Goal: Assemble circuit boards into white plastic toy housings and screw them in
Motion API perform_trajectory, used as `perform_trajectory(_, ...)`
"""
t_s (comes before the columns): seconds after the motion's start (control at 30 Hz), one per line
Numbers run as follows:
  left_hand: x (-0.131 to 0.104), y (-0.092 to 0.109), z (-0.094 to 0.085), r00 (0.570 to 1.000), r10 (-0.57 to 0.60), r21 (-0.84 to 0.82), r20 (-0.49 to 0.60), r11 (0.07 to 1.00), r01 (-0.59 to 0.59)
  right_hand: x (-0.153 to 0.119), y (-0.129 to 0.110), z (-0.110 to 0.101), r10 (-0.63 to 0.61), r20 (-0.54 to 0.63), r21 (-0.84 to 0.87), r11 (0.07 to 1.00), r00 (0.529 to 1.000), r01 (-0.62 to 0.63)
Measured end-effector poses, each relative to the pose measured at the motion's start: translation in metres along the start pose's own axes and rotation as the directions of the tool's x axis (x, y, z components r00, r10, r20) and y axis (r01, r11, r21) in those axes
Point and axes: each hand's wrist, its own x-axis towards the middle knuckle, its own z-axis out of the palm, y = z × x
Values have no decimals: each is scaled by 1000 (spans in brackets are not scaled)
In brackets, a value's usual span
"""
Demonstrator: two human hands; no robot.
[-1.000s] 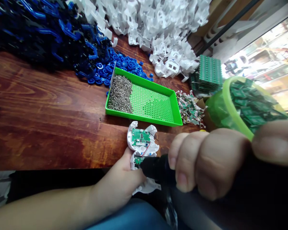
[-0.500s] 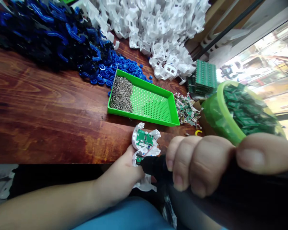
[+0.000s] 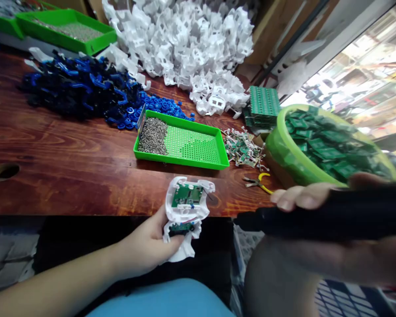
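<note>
My left hand (image 3: 152, 244) grips a white plastic housing (image 3: 188, 213) just past the table's front edge. Inside the housing are a green circuit board (image 3: 186, 195) and a smaller green board lower down, with a thin red wire between them. My right hand (image 3: 303, 198), at the right, is wrapped round a black tool (image 3: 320, 215), which looks like a screwdriver. The tool's tip points left and stands apart from the housing. Part of the right hand is blurred and hidden behind the tool.
Beyond the hands lies a green tray (image 3: 181, 161) of small screws. Behind it are blue parts (image 3: 86, 88) and heaped white shells (image 3: 185, 44). Stacked green boards (image 3: 264, 101), wired boards (image 3: 242, 147), yellow-handled pliers (image 3: 260, 181) and a green tub (image 3: 273, 145) of boards stand right.
The black tool has moved right, off the housing, with my right hand. My left hand has shifted slightly left with the housing, and the view takes in more of the table's far left.
</note>
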Motion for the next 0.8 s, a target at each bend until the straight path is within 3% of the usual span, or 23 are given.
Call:
perform_trajectory(0.1,-11,-4,3,992,81,136,-92,988,-68,-7,5,-1,141,-260,213,973,955,-86)
perform_trajectory(0.17,-18,-6,5,985,134,212,-107,971,-109,-14,10,-2,151,-356,213,974,922,-77)
perform_trajectory(0.3,-27,-8,11,997,79,348,20,934,-81,-34,18,-7,125,-389,181,982,913,-58)
perform_trajectory(0.4,-31,-9,19,999,42,375,4,926,-41,-51,15,-16,38,-483,71,997,875,-5)
perform_trajectory(0.43,-32,-9,22,999,42,365,-19,930,-32,-56,12,-20,-46,-444,16,998,895,59)
perform_trajectory(0.47,-32,-10,25,998,43,349,-34,937,-28,-61,9,-22,-145,-326,-25,989,934,145)
perform_trajectory(0.5,-33,-11,28,998,49,330,-47,944,-31,-64,6,-25,-241,-136,-44,970,961,237)
perform_trajectory(0.53,-33,-11,31,997,56,308,-51,951,-38,-66,3,-26,-316,78,-37,947,945,320)
perform_trajectory(0.6,-33,-12,36,996,76,270,-54,961,-58,-67,0,-25,-359,401,-24,915,843,402)
perform_trajectory(0.63,-33,-13,39,995,86,257,-55,964,-69,-67,-1,-24,-350,468,-52,906,811,421)
perform_trajectory(0.8,-33,-20,45,992,122,248,-11,962,-116,-63,-1,-20,-377,491,-157,848,785,506)
